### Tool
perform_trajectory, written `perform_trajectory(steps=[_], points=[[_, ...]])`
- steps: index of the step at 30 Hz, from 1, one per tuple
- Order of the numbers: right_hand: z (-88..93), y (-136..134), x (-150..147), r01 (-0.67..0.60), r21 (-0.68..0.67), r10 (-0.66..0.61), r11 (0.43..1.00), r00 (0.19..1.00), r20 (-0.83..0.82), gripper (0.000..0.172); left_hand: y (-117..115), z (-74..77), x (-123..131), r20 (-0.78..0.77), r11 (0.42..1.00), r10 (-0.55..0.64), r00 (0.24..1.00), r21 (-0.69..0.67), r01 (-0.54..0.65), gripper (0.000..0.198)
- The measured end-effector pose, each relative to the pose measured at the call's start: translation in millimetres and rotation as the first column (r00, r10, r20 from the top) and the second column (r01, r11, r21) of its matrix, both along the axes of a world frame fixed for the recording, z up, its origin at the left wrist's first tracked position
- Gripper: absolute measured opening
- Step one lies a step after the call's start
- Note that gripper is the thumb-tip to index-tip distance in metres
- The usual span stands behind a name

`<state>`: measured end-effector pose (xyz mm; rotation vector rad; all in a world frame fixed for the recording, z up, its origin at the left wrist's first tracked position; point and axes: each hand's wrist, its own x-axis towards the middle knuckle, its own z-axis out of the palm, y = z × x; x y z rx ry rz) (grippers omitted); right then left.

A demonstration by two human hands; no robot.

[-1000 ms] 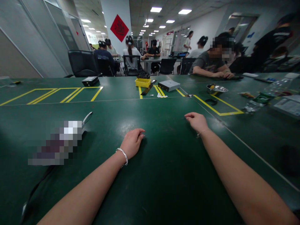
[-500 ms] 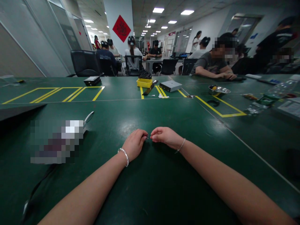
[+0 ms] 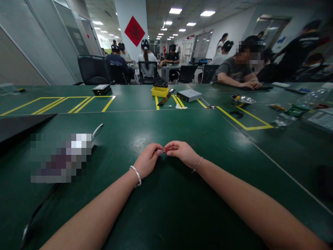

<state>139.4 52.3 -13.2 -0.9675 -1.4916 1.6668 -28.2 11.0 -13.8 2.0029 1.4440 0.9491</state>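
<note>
Left hand [image 3: 147, 160] and right hand [image 3: 182, 152] pinch a tiny shiny metal piece [image 3: 163, 151] with closed fingertips. It seems light, stiff and slippery; hold its ends.

Green table [image 3: 182, 194]: yellow bin [image 3: 159, 91], grey box [image 3: 189, 94], metal dish [image 3: 240, 100].

the smooth dark green tabletop [image 3: 182, 215] carries bright yellow tape lines [image 3: 244, 122], some as boxes, some as slanted stripes. on it: a small yellow plastic tray [image 3: 159, 91], a pale grey flat box [image 3: 189, 94], a black flat box [image 3: 101, 89]. the diamond-shaped paper sign [image 3: 134, 31] on the white pillar [image 3: 121, 17] is red with a dark character. a tiny silvery piece [image 3: 163, 151] glints between the fingers [image 3: 156, 152]; the metal bracelet [image 3: 136, 174] is silver.
</note>
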Motion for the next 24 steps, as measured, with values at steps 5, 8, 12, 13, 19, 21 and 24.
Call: perform_trajectory(steps=[5,8,12,13,19,21,24], points=[[1.2,-3,-3,0.008,0.037,-0.007,0.999,1.0,-0.024,0.024,-1,0.3,0,0.014,0.999,-0.032,0.999,-0.008,0.032,0.014],[1.0,-5,-6,0.043,0.04,-0.042,0.998,0.999,-0.034,0.022,-1,0.8,0,0.019,1.0,-0.021,1.0,-0.022,0.021,0.014],[-0.8,-8,-11,0.16,0.048,-0.158,0.986,0.986,-0.047,0.018,-1,0.6,2,0.042,0.999,0.038,0.998,-0.037,-0.036,0.014],[-1.3,-9,-12,0.192,0.039,-0.19,0.981,0.98,-0.05,0.017,-1,0.5,3,0.051,0.998,0.056,0.997,-0.04,-0.054,0.013],[0.1,-18,-23,0.271,-0.166,-0.293,0.948,0.948,-0.127,0.018,-2,0.3,5,0.103,0.987,0.152,0.983,-0.066,-0.146,0.007],[1.9,-22,-25,0.237,-0.253,-0.29,0.938,0.936,-0.2,0.019,-2,0.8,5,0.126,0.984,0.169,0.977,-0.072,-0.161,0.007],[4.2,-28,-28,0.162,-0.335,-0.261,0.928,0.926,-0.274,0.022,-1,0.9,4,0.18,0.98,0.193,0.965,-0.083,-0.181,0.007]])
